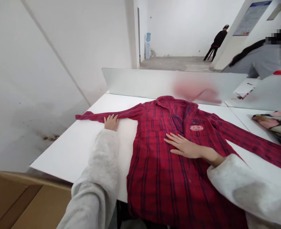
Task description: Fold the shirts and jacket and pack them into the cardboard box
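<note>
A red and navy plaid shirt [150, 159] lies spread on the white table, its collar at the far side and its hem hanging over the near edge. Both sleeves stretch outward, the right one running off toward the picture's edge. My left hand [111, 122] rests on the left sleeve, fingers extended and apart. Flat on the shirt's front, below the chest, lies my right hand [184, 146] with its fingers spread. A pale embroidered patch [196, 128] shows on the right chest.
A frosted divider [140, 83] stands along the table's [66, 156] far edge. An open cardboard box [42, 203] sits at lower left. Patterned fabric [277, 125] lies at right. A person in grey [262, 60] bends beyond the divider; another person [218, 41] stands farther back.
</note>
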A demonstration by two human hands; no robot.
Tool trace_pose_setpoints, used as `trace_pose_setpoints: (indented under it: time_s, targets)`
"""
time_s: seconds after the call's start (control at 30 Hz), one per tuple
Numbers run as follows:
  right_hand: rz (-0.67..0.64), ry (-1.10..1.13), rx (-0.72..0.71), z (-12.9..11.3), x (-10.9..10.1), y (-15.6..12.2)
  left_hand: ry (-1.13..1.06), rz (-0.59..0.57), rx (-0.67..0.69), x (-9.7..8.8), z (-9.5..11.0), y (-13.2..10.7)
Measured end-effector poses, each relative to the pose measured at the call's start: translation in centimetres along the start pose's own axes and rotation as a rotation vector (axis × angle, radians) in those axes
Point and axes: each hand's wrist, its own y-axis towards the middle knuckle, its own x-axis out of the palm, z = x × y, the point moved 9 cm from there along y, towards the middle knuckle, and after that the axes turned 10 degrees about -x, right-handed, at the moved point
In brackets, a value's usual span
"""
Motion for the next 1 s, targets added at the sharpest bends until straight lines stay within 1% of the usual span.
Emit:
trace_pose_setpoints:
  time_s: [0.07,0.13,0.2,0.23,0.27,0.33,0.37,0.4,0.47,0.53,0.6,0.67,0.77,0.83,0.93,1.0]
  targets:
    - [-0.109,0.063,-0.033,0.4,-1.0,1.0,-0.013,-0.010,0.007,0.1,0.0,0.1]
    - [-0.253,0.100,-0.022,1.0,-2.2,2.8,-0.029,-0.018,0.007,0.0,-0.1,0.2]
    - [-0.390,0.050,0.078,1.8,-3.6,5.5,-0.043,-0.024,0.010,-0.2,-0.2,0.3]
    - [-0.381,-0.014,0.142,2.0,-4.8,7.4,-0.047,-0.025,0.013,-0.3,-0.3,0.3]
    - [-0.338,-0.057,0.181,1.9,-6.0,9.5,-0.050,-0.024,0.016,-0.5,-0.3,0.4]
    - [-0.197,-0.111,0.218,0.6,-8.0,14.0,-0.049,-0.013,0.013,-1.0,-0.6,0.4]
    - [-0.100,-0.128,0.231,-0.2,-8.9,16.1,-0.046,-0.007,0.007,-1.2,-0.8,0.5]
    - [0.024,-0.137,0.258,-0.8,-9.7,18.0,-0.043,-0.002,0.001,-1.4,-1.0,0.6]
    - [0.213,-0.125,0.320,-1.7,-10.2,20.9,-0.033,0.000,-0.007,-1.6,-1.4,0.9]
    - [0.315,-0.102,0.370,-1.9,-9.4,22.8,-0.016,-0.005,0.000,-1.7,-1.8,1.3]
    - [0.362,-0.090,0.409,-1.4,-8.1,24.1,0.004,-0.010,0.018,-1.7,-2.1,1.7]
    - [0.435,-0.061,0.468,-0.1,-6.9,24.5,0.022,-0.011,0.037,-1.6,-2.4,2.1]
    - [0.542,0.000,0.529,1.7,-5.4,24.4,0.052,-0.008,0.054,-1.6,-2.7,2.6]
    - [0.550,0.016,0.521,2.4,-4.3,24.5,0.075,-0.006,0.044,-1.8,-2.8,3.0]
    - [0.503,0.007,0.498,3.0,-3.0,24.8,0.107,-0.014,0.007,-2.3,-2.8,3.4]
    - [0.481,-0.020,0.498,3.2,-2.5,25.0,0.118,-0.027,-0.003,-3.0,-2.6,3.7]
